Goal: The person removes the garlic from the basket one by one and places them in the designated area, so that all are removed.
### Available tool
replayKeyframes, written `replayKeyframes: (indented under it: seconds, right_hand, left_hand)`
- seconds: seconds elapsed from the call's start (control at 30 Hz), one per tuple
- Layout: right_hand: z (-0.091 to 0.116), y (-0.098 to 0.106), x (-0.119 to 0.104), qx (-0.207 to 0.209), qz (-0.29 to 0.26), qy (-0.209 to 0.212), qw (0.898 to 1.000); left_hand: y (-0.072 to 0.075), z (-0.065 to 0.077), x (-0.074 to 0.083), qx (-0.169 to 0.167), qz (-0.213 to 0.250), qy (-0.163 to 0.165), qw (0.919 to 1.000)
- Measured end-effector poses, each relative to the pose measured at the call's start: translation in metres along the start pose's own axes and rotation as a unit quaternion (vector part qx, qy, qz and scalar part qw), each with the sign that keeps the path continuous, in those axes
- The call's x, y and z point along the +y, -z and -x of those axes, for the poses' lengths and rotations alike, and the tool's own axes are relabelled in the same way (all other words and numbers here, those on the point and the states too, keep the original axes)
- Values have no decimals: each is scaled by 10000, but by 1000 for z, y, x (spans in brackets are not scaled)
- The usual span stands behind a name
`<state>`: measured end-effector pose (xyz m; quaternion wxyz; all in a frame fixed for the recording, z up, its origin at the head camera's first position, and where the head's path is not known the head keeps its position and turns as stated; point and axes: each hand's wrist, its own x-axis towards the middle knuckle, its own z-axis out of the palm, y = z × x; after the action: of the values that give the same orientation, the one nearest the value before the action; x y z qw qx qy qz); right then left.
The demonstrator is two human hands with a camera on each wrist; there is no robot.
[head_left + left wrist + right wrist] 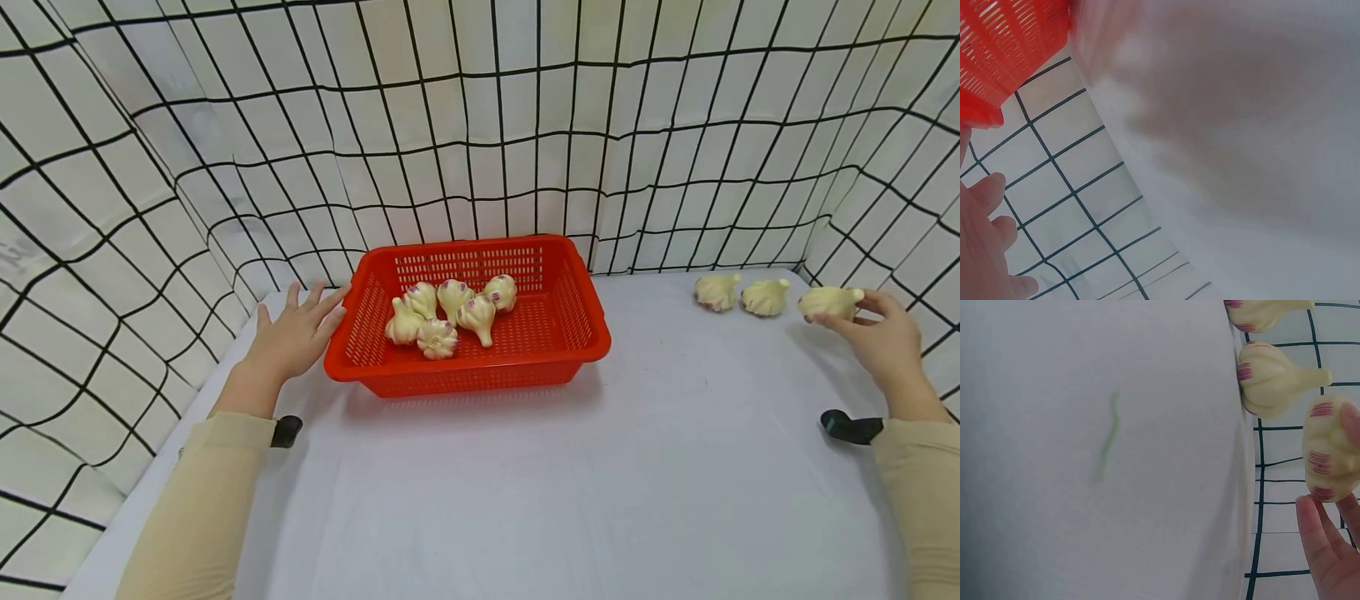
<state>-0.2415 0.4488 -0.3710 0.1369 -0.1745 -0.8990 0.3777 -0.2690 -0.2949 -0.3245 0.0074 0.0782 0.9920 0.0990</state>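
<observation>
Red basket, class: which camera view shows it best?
The head view: it takes in the red basket from end to end, with garlic bulbs inside. The left wrist view catches only part of it, in the top left corner; the right wrist view shows none of it.

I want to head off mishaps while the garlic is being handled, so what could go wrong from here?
The garlic bulb pinched in the right hand might slip. Two more bulbs, one nearer and one farther, stand in line beside it and could get bumped. The left hand is right at the red basket, so a nudge might shift it.
</observation>
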Motion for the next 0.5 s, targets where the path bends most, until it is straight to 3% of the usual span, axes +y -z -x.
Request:
replayKeyframes:
  seconds: [0.5]
  right_hand:
    - [-18, -1, 2, -280, 47, -141, 9995]
  left_hand:
    - [-4, 0, -1, 116, 93, -20, 9999]
